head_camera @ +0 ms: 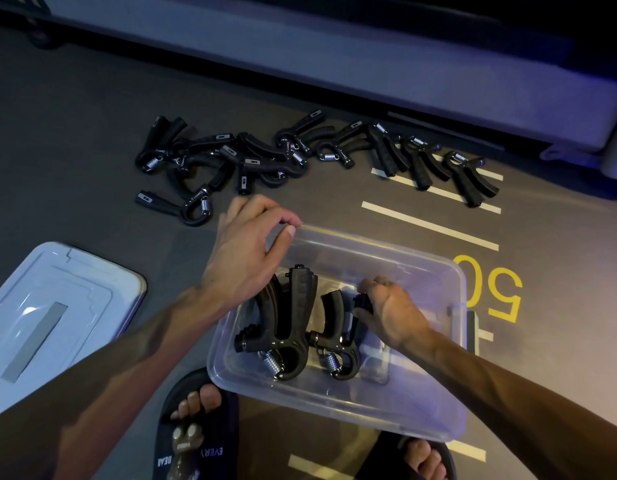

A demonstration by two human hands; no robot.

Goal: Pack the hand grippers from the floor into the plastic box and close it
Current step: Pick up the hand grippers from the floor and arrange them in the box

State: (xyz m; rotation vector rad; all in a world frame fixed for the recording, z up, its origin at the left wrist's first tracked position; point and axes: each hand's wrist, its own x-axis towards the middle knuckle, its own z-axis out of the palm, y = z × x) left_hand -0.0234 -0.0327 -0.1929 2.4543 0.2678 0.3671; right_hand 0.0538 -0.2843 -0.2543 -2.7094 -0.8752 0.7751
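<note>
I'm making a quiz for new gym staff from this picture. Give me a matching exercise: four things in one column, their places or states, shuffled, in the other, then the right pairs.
Things:
1. lid
2. left hand
3. right hand
4. plastic box

Places or states:
A. inside the box, holding a hand gripper
B. on the box's far rim
C. open, with hand grippers inside
D. flat on the floor, left of the box

Pairs: 1-D, 2-B, 3-A, 4-C
</note>
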